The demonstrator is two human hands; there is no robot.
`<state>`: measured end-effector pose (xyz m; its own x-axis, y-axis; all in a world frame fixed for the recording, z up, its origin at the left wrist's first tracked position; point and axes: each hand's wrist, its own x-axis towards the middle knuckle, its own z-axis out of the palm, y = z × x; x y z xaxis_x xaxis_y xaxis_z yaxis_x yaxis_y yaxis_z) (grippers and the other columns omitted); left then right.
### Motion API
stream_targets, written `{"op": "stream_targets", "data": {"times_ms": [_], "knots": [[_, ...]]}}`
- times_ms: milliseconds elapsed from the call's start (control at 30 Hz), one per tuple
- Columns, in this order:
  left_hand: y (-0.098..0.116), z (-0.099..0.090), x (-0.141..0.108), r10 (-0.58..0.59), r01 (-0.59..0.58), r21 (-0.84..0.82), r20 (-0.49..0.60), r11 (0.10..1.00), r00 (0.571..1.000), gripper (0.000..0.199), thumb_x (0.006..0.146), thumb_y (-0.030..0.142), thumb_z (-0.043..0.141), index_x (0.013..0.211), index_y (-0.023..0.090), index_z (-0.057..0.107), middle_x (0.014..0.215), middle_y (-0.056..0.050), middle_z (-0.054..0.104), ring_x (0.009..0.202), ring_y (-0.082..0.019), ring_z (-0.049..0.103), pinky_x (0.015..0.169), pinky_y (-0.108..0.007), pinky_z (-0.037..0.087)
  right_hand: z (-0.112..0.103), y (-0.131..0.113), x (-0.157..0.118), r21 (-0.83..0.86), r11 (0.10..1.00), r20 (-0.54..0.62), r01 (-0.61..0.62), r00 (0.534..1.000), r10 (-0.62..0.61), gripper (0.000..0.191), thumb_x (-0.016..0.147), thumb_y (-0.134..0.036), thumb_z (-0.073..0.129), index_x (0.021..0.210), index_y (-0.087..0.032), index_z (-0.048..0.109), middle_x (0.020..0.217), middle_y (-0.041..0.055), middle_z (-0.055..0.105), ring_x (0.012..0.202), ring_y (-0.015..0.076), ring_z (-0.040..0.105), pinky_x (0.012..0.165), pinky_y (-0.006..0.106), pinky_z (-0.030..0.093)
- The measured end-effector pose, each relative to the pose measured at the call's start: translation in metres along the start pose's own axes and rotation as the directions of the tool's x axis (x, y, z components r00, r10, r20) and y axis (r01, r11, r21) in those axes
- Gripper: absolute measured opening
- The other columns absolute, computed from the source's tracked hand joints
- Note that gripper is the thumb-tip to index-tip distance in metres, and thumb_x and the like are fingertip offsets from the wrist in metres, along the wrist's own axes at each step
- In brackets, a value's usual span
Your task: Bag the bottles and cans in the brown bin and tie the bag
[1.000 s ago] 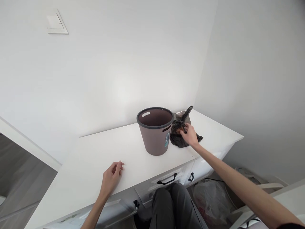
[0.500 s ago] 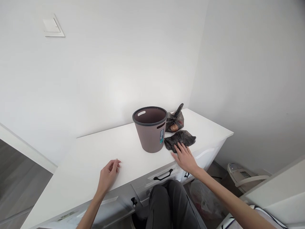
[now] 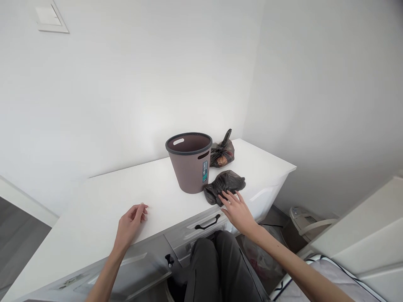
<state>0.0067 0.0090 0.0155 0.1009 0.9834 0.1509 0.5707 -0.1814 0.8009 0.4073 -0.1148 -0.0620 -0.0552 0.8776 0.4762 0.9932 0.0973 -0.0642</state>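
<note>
My right hand (image 3: 237, 212) rests its spread fingers on the near side of a crumpled black plastic bag (image 3: 228, 181), which lies on the white cabinet top close to the front edge. Just left of that bag stands an upright mauve-brown trash bin (image 3: 189, 172) with a dark rim, handle slots and a green label. A knotted black plastic bag (image 3: 223, 154) with something orange-brown showing through sits behind, partly hidden by the bin. My left hand (image 3: 132, 220) lies on the cabinet top at left, its fingers curled together with nothing seen in them.
The white cabinet (image 3: 151, 184) has drawers with black handles (image 3: 208, 222) just above my knees. Walls rise behind and to the right, with a switch (image 3: 50, 16) at upper left. A beige appliance (image 3: 307, 222) and a clear plastic bag (image 3: 261, 256) are on the floor at right.
The view has shifted, moving the scene left and slightly up. Under my right hand the crumpled bag has slid slightly toward me and turned. My left hand keeps its curled pose.
</note>
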Motion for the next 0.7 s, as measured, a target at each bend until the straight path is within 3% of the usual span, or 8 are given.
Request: {"op": "stream_targets", "data": {"times_ms": [100,233,367,433,500,567,633,700], "knots": [[0.003,-0.002,0.0,0.005,-0.005,-0.005,-0.006,1.0,1.0,0.05,0.095,0.067,0.051,0.101,0.022,0.072,0.084,-0.002,0.07,0.076,-0.018,0.061,0.079,-0.029,0.048,-0.006,0.001,0.001,0.093,0.996,-0.028,-0.004,1.0,0.007,0.042,0.099,-0.012,0.052,0.137,-0.019,0.067,0.144,0.0139,0.066,0.135,0.0299,0.06,0.117,0.053,0.04],[0.011,-0.003,-0.003,0.001,-0.002,-0.008,-0.027,1.0,1.0,0.05,0.093,0.068,0.054,0.096,0.021,0.072,0.083,-0.003,0.07,0.074,-0.019,0.061,0.078,-0.03,0.05,-0.014,0.003,-0.002,0.279,0.96,-0.112,0.007,0.993,0.025,0.045,0.092,-0.005,0.052,0.126,-0.024,0.073,0.135,0.0084,0.072,0.13,0.0278,0.064,0.112,0.053,0.043],[0.02,-0.003,-0.007,0.004,-0.005,-0.01,-0.044,1.0,0.999,0.05,0.091,0.067,0.055,0.093,0.021,0.072,0.081,-0.003,0.071,0.072,-0.019,0.062,0.078,-0.03,0.051,-0.026,-0.004,-0.006,0.569,0.812,-0.092,-0.133,0.971,0.223,0.04,0.09,-0.01,0.054,0.12,-0.026,0.076,0.119,0.0079,0.078,0.117,0.0291,0.068,0.104,0.051,0.046],[0.023,-0.003,-0.008,0.003,-0.003,-0.006,-0.049,1.0,0.999,0.05,0.091,0.067,0.055,0.092,0.02,0.072,0.08,-0.003,0.071,0.072,-0.019,0.062,0.077,-0.03,0.051,-0.037,-0.013,-0.005,0.779,0.578,0.005,-0.244,0.924,0.383,0.029,0.092,-0.023,0.06,0.115,-0.025,0.077,0.111,0.0073,0.079,0.107,0.0285,0.07,0.098,0.046,0.049],[0.025,-0.002,-0.009,0.001,-0.002,-0.006,-0.051,1.0,0.999,0.049,0.09,0.067,0.055,0.091,0.02,0.072,0.081,-0.004,0.071,0.071,-0.019,0.062,0.077,-0.03,0.052,-0.049,-0.024,-0.003,0.931,0.222,0.146,-0.29,0.853,0.501,0.026,0.092,-0.039,0.067,0.112,-0.023,0.076,0.112,0.0075,0.079,0.106,0.0273,0.069,0.093,0.04,0.052],[0.025,-0.003,-0.009,0.004,-0.004,-0.006,-0.053,1.0,0.999,0.049,0.09,0.066,0.055,0.091,0.02,0.072,0.081,-0.004,0.072,0.071,-0.018,0.063,0.077,-0.03,0.052,-0.061,-0.037,-0.001,0.959,-0.093,0.274,-0.268,0.793,0.544,0.037,0.09,-0.05,0.073,0.114,-0.022,0.074,0.116,0.0079,0.077,0.109,0.0259,0.068,0.089,0.034,0.052],[0.027,-0.002,-0.009,0.01,-0.009,0.01,-0.057,1.0,0.998,0.049,0.09,0.066,0.055,0.09,0.02,0.072,0.081,-0.004,0.072,0.07,-0.018,0.063,0.076,-0.03,0.052,-0.071,-0.049,0.0,0.931,-0.273,0.359,-0.244,0.755,0.549,0.044,0.088,-0.054,0.076,0.118,-0.022,0.07,0.114,0.0067,0.077,0.104,0.0233,0.068,0.084,0.03,0.052],[0.035,-0.001,-0.012,0.02,-0.017,0.047,-0.067,0.999,0.998,0.05,0.089,0.067,0.054,0.088,0.021,0.072,0.079,-0.004,0.072,0.07,-0.019,0.064,0.075,-0.03,0.053,-0.08,-0.06,0.001,0.901,-0.366,0.408,-0.232,0.736,0.54,0.047,0.086,-0.055,0.078,0.119,-0.023,0.069,0.106,0.0048,0.076,0.093,0.0205,0.068,0.076,0.028,0.052]]}}
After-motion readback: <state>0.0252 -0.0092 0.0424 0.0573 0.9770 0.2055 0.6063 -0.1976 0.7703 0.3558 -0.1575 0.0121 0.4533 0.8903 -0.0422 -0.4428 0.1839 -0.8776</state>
